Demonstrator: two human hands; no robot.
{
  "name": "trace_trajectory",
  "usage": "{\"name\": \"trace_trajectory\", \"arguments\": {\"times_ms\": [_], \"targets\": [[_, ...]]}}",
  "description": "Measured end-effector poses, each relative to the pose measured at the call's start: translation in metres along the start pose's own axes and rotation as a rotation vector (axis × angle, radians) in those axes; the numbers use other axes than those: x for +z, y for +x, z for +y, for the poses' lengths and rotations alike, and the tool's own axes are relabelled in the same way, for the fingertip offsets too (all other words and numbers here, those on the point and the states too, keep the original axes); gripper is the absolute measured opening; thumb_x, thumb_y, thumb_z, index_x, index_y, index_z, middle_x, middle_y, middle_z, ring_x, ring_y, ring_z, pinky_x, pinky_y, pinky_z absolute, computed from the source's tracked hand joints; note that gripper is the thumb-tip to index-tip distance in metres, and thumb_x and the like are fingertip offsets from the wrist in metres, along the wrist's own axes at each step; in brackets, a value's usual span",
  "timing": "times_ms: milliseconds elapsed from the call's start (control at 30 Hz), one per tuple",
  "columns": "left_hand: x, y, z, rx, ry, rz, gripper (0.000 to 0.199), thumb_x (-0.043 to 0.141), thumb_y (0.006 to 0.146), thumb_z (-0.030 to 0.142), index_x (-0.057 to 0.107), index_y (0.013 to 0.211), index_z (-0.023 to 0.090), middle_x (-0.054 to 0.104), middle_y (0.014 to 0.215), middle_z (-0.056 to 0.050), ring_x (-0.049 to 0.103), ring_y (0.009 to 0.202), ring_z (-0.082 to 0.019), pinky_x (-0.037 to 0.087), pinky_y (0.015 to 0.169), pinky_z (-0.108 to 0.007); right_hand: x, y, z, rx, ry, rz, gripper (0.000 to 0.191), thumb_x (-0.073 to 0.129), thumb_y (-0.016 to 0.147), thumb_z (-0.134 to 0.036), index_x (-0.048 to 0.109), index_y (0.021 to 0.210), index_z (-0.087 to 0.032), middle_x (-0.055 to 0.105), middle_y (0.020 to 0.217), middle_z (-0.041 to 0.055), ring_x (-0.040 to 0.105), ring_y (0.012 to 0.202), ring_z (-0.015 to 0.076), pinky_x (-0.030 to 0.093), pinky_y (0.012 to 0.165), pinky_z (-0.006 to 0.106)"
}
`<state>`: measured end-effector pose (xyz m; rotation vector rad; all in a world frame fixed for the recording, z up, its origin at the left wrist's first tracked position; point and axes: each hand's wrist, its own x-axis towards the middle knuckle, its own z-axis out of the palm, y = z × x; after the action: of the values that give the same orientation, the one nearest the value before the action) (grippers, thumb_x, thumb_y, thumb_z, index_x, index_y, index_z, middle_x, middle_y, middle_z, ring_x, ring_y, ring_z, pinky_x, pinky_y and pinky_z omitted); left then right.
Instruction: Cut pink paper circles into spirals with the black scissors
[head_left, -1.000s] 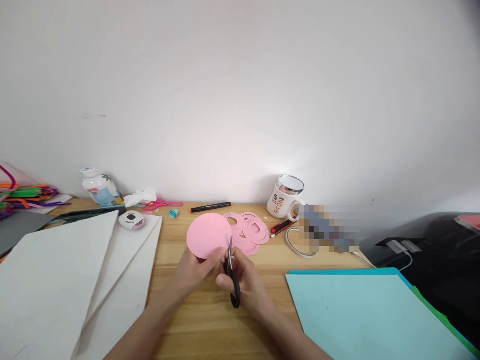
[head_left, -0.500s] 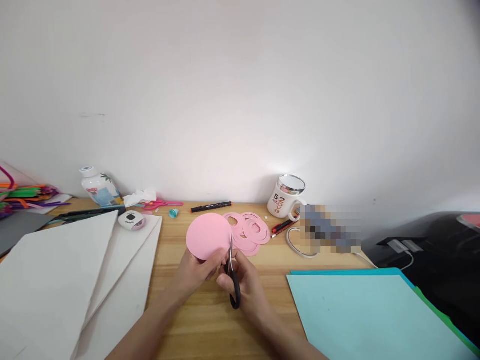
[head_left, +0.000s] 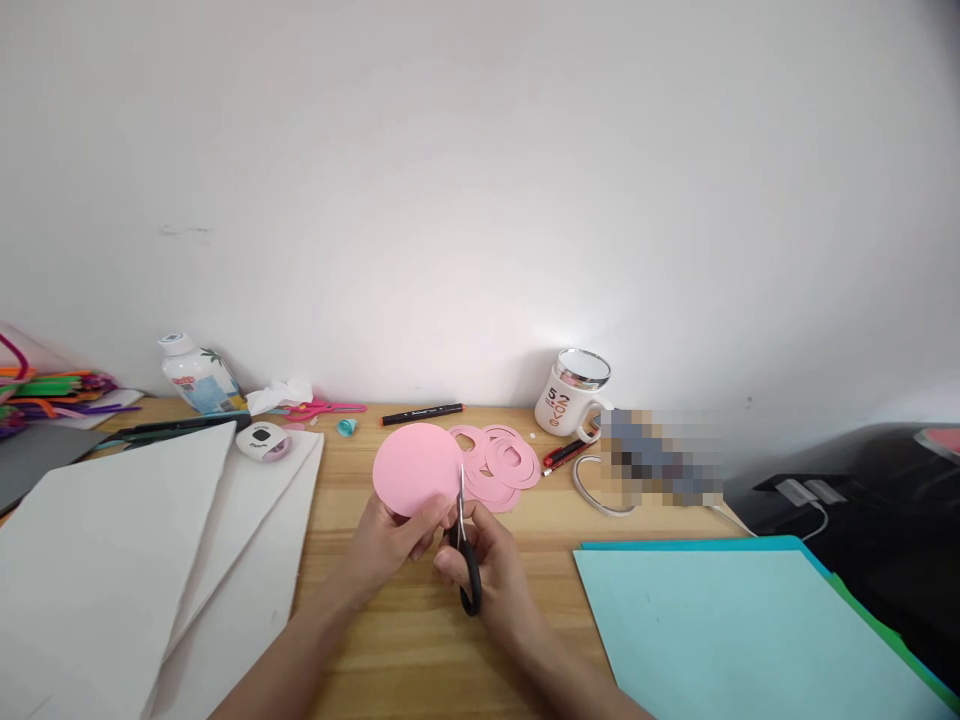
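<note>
A round pink paper disc (head_left: pixel 417 468) is pinched at its lower edge by my left hand (head_left: pixel 394 540), thumb on top. My right hand (head_left: pixel 491 565) is closed on black-handled scissors (head_left: pixel 469 575), whose blades point up along the disc's right edge. Just behind, several pink paper rings (head_left: pixel 510 462) lie overlapping on the wooden table (head_left: pixel 420 640). The fingers of my left hand under the disc are partly hidden.
White boards (head_left: pixel 112 540) cover the left side. Light teal sheets (head_left: pixel 735 620) lie at the right. Toward the wall stand a white bottle (head_left: pixel 202 378) and a mug (head_left: pixel 568 400), with a black marker (head_left: pixel 423 414) between them. Pink scissors (head_left: pixel 322 409) lie near the bottle.
The pink disc has shifted up very slightly in my left hand. The scissors have tilted a little, their blades now nearer together at the disc's edge.
</note>
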<state>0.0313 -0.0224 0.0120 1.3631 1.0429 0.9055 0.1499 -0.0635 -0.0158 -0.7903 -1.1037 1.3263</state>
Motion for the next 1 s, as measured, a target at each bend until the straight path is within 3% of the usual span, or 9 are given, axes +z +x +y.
{"name": "trace_trajectory", "arguments": {"times_ms": [167, 333, 1000], "targets": [[-0.0007, 0.0, 0.0007, -0.024, 0.037, -0.04, 0.031, 0.059, 0.067, 0.044, 0.052, 0.059, 0.015, 0.048, 0.048, 0.001, 0.036, 0.042, -0.008, 0.027, 0.037, -0.02, 0.0018, 0.0014, -0.003, -0.026, 0.024, 0.022, 0.036, 0.071, 0.065, -0.044, 0.046, 0.079, -0.021, 0.051, 0.064, -0.003, 0.05, 0.057, 0.0139, 0.039, 0.056, 0.025], [-0.0017, 0.0006, 0.0004, -0.015, 0.055, -0.063, 0.032, 0.058, 0.068, 0.044, 0.052, 0.058, 0.015, 0.048, 0.048, 0.001, 0.036, 0.042, -0.008, 0.027, 0.038, -0.02, 0.0021, 0.0017, -0.0052, -0.019, 0.037, -0.01, 0.037, 0.069, 0.067, -0.046, 0.046, 0.081, -0.022, 0.054, 0.064, -0.0017, 0.054, 0.059, 0.0163, 0.042, 0.059, 0.028], [-0.0064, 0.0021, -0.0032, 0.021, 0.052, -0.087, 0.032, 0.056, 0.074, 0.041, 0.057, 0.058, 0.013, 0.04, 0.04, 0.005, 0.033, 0.039, -0.007, 0.025, 0.038, -0.02, 0.0002, -0.0003, -0.0014, -0.017, 0.019, 0.024, 0.036, 0.068, 0.066, -0.048, 0.045, 0.078, -0.022, 0.042, 0.057, -0.0064, 0.035, 0.048, 0.0102, 0.026, 0.047, 0.022]]}}
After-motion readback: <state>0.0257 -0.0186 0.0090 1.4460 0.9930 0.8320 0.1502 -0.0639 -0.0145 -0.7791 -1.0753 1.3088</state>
